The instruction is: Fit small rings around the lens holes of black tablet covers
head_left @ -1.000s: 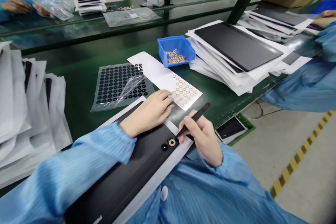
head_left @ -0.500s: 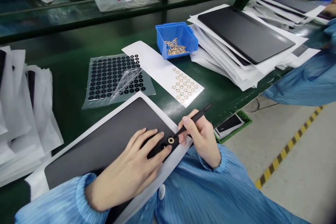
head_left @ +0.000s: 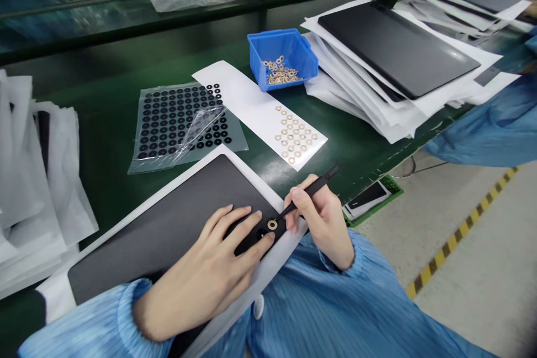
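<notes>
A dark grey tablet back cover (head_left: 176, 218) lies on white paper at the front edge of the bench. My left hand (head_left: 213, 263) rests flat on it, fingers spread, the index fingertip close to a gold ring (head_left: 272, 225). That ring sits at one of the round camera spots near the cover's corner; a second dark round spot (head_left: 262, 234) is partly under my fingers. My right hand (head_left: 321, 212) pinches black tweezers (head_left: 312, 189), their tip touching or just beside the ring's edge. The lower part of the cover is hidden by my left hand and sleeve.
A white strip (head_left: 235, 89) carries several gold rings, beside a clear sheet of black rings (head_left: 180, 117). Behind stands a blue bin (head_left: 283, 56) of gold pieces. Paper-wrapped covers are stacked right (head_left: 398, 45) and left (head_left: 37, 190). A co-worker's blue sleeve (head_left: 482, 123) is at right.
The view has shifted slightly. Both hands, the tweezers and the ring keep nearly the same places on the cover. The hand at the far right edge is less visible.
</notes>
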Action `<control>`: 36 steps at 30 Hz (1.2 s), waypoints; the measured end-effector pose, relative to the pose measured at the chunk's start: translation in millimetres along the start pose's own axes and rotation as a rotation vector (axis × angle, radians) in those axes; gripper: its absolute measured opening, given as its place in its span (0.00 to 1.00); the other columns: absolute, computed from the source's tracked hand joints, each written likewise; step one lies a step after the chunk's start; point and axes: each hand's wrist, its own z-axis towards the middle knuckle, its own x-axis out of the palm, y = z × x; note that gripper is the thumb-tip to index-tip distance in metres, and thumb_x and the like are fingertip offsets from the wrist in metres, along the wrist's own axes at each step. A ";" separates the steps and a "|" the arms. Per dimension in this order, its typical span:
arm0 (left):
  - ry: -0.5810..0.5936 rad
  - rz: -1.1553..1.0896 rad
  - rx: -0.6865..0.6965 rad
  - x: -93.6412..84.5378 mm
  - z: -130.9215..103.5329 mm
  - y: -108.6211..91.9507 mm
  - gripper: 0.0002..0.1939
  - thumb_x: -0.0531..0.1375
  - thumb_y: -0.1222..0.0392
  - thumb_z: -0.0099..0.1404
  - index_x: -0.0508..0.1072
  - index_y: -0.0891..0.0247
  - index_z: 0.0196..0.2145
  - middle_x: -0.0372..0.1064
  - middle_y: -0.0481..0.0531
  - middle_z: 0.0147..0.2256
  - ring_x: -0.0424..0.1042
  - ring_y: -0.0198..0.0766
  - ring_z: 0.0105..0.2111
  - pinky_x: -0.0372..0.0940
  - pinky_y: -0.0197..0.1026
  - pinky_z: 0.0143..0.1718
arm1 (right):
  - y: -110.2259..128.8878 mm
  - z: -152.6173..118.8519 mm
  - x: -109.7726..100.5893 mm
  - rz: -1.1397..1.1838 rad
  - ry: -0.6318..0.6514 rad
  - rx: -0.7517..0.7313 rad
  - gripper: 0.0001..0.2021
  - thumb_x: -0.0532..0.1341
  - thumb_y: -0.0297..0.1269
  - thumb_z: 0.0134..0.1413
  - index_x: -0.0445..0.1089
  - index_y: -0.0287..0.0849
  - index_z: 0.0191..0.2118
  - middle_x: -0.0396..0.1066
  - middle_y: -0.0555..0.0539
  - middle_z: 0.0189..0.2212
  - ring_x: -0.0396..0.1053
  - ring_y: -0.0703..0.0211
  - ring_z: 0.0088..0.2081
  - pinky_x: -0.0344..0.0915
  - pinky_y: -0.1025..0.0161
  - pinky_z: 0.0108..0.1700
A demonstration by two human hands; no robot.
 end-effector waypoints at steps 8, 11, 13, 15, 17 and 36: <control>0.002 0.002 0.016 -2.7 2.0 0.7 0.18 0.47 0.65 0.71 0.72 0.62 0.51 0.71 0.59 0.49 0.66 0.52 0.51 0.65 0.58 0.51 | 1.1 0.3 0.7 -0.025 -0.002 -0.003 0.18 0.58 0.52 0.59 0.59 0.43 0.28 0.66 0.54 0.12 0.62 0.66 0.12 0.62 0.69 0.16; 0.008 0.006 0.017 -2.8 1.6 1.0 0.18 0.48 0.66 0.70 0.72 0.61 0.51 0.71 0.59 0.49 0.66 0.51 0.51 0.65 0.57 0.51 | 1.0 -0.5 0.1 -0.035 -0.004 0.006 0.18 0.58 0.52 0.59 0.60 0.43 0.28 0.66 0.54 0.12 0.62 0.66 0.12 0.62 0.68 0.16; 0.015 0.010 0.011 -1.9 0.7 1.1 0.18 0.49 0.66 0.70 0.72 0.61 0.52 0.70 0.59 0.50 0.66 0.51 0.52 0.65 0.58 0.52 | 0.7 -0.8 -0.5 -0.040 -0.002 0.005 0.18 0.58 0.52 0.59 0.60 0.44 0.28 0.66 0.54 0.12 0.62 0.66 0.12 0.62 0.68 0.16; 0.018 0.013 0.000 -0.6 -0.2 1.1 0.18 0.49 0.66 0.69 0.72 0.61 0.52 0.70 0.59 0.51 0.65 0.51 0.53 0.63 0.58 0.53 | 0.4 -0.9 -0.9 -0.050 -0.001 0.001 0.18 0.57 0.52 0.60 0.59 0.44 0.28 0.66 0.54 0.12 0.62 0.66 0.12 0.61 0.68 0.16; 0.024 0.018 -0.003 0.3 -0.5 0.8 0.18 0.49 0.65 0.70 0.71 0.61 0.53 0.70 0.58 0.51 0.64 0.51 0.53 0.63 0.57 0.54 | 0.0 -0.8 -1.1 -0.063 0.001 -0.008 0.17 0.57 0.51 0.60 0.59 0.44 0.28 0.65 0.54 0.12 0.61 0.66 0.12 0.61 0.68 0.16; -0.053 0.114 -0.030 4.3 7.6 -8.4 0.18 0.48 0.64 0.70 0.72 0.71 0.51 0.73 0.60 0.45 0.66 0.51 0.47 0.60 0.54 0.50 | -13.5 -10.4 1.2 0.119 -0.030 -0.231 0.09 0.56 0.42 0.64 0.62 0.45 0.33 0.65 0.53 0.22 0.64 0.65 0.16 0.63 0.68 0.15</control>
